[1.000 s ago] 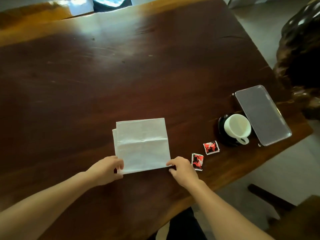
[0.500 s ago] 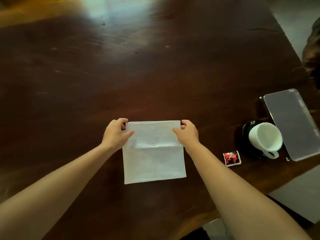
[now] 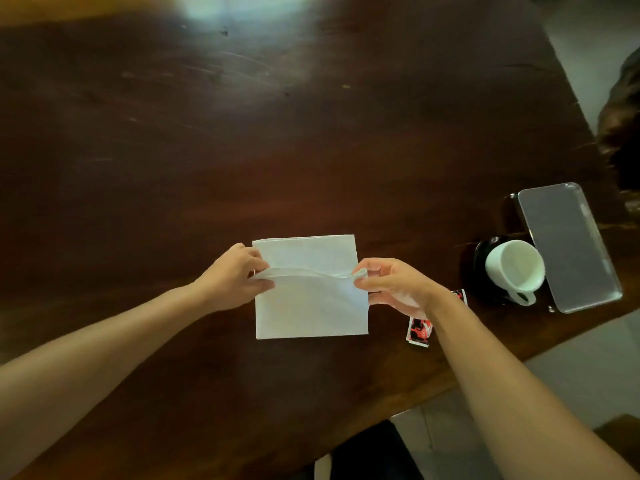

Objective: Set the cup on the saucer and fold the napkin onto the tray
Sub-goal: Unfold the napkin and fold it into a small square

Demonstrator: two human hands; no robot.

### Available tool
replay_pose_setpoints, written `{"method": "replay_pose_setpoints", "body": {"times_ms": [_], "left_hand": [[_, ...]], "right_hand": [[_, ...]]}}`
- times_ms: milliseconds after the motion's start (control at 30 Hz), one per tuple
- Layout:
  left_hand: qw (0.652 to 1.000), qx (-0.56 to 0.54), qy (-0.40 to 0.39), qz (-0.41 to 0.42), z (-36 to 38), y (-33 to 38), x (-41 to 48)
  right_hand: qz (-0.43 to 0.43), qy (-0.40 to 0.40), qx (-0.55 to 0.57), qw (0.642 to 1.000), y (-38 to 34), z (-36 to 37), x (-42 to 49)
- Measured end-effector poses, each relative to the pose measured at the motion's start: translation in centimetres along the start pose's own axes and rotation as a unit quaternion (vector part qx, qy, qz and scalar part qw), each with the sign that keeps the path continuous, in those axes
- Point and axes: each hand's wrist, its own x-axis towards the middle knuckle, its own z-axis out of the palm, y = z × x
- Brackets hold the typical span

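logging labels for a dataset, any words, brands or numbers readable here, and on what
No text here can be read.
The red and black packet: some white print, too blurred to read.
The second packet: mostly hidden behind a forearm, unreadable.
The napkin, cup and tray: no print visible.

Dining or coffee spot, home or small café, can't tell which. Big dark wood slab table point(image 3: 311, 133), glossy and scratched, with an uneven natural edge and daylight glare on the far end. Coffee service sits near the right edge: white cup point(image 3: 515, 268) on black saucer point(image 3: 479, 261), clear tray point(image 3: 568, 247) just beside, red sachets point(image 3: 419, 330) close by, white paper napkin point(image 3: 311, 306) mid-table. Pale tiled floor point(image 3: 588, 375) beyond the table edge. Dark glossy carved wood point(image 3: 623, 126) at far right, probably heavy furniture, too blurred to name.
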Motion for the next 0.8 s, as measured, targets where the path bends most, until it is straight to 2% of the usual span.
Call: {"method": "replay_pose_setpoints", "body": {"times_ms": [67, 133, 167, 233, 333, 400, 467, 567, 800], "left_hand": [[0.990, -0.070, -0.120, -0.023, -1.1, 0.2, -1.5], [0.955, -0.214, -0.194, -0.073, -1.9, 0.0, -2.4], [0.932, -0.293, -0.189, -0.096, -2.0, -0.1, -2.4], [0.906, -0.382, -0.101, -0.150, -1.3, -0.4, -1.5], [0.915, -0.324, 0.042, -0.239, 0.4, -1.2, 1.2], [0.906, -0.313, 0.080, -0.272, 1.4, -1.8, 3.0], [0.911, -0.281, 0.103, -0.285, 1.9, -2.3, 4.1], [0.931, -0.227, 0.117, -0.262, 2.4, -2.6, 4.6], [0.949, -0.158, 0.167, -0.218, 3.4, -2.8, 3.4]], "right_hand": [[0.027, -0.068, 0.008, 0.997, -0.3, -0.4, -1.2], [0.040, -0.086, 0.021, 0.995, -0.7, -0.5, -1.3], [0.044, -0.061, 0.017, 0.997, -0.8, -0.4, -0.7], [0.040, 0.053, -0.012, 0.998, -0.8, 0.2, 1.4], [0.008, 0.257, -0.048, 0.965, 0.1, 1.1, 5.6], [0.002, 0.331, -0.092, 0.939, 0.7, 1.1, 8.0], [0.006, 0.362, -0.140, 0.922, 1.2, 0.7, 9.6], [-0.005, 0.387, -0.217, 0.896, 1.4, 0.6, 10.6], [-0.071, 0.387, -0.355, 0.848, 1.3, 1.0, 10.6]]}}
